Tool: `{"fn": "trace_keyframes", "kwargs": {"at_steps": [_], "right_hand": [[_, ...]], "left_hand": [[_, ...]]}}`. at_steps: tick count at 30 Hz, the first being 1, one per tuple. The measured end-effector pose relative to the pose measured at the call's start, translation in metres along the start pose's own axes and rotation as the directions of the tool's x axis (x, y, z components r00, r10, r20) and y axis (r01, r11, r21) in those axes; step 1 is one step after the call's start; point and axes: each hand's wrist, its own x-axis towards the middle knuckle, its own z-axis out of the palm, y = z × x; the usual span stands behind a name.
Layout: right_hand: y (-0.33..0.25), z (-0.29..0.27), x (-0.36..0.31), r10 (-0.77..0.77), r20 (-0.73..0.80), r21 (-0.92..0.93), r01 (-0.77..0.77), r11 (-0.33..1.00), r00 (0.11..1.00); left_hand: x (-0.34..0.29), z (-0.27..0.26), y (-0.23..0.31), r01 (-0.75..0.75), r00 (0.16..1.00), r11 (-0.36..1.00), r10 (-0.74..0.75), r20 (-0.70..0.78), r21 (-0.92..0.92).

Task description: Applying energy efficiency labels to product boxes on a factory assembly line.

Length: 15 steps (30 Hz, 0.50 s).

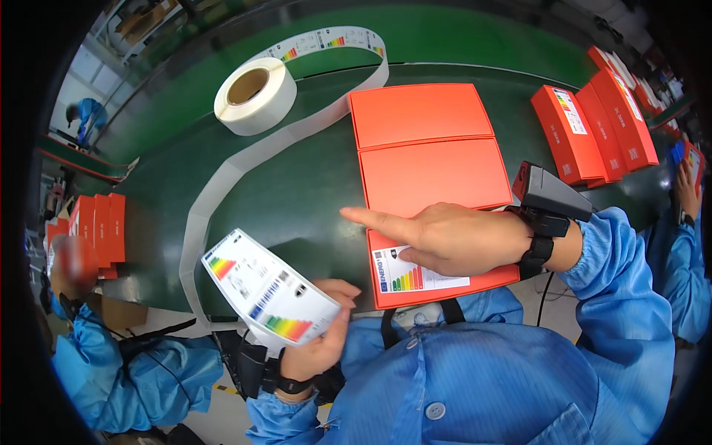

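Observation:
My left hand (322,343) grips the end of a label strip (271,285) between thumb and fingers, its printed face with coloured bars turned up. From there the strip curves over the bench to a white label roll (259,100). My right hand (463,239) lies over the nearest of three orange-red boxes, index finger stretched out to the left. Its thumb touches a white energy label (415,276) on that near box (489,280). The two farther boxes, the middle one (437,178) and the far one (419,115), show plain lids. The right hand's other fingers are partly hidden.
The boxes and roll rest on a dark green bench (297,185). Labelled red boxes (571,137) stand at the far right, and more red boxes (104,230) at the left. A co-worker's hand (74,267) is at the left, another's hand (688,189) at the right edge.

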Motion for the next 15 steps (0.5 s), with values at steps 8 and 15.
{"fn": "trace_keyframes", "kwargs": {"at_steps": [8,15], "right_hand": [[-0.001,-0.004,0.004,0.127,0.080,0.095,-0.134,0.986,0.989],[0.000,-0.003,0.004,0.114,0.053,0.203,-0.122,0.972,0.992]], "left_hand": [[-0.001,0.003,-0.015,-0.272,0.961,0.944,0.256,0.101,0.188],[0.000,0.013,-0.017,-0.384,0.923,0.915,0.381,0.050,0.122]]}}
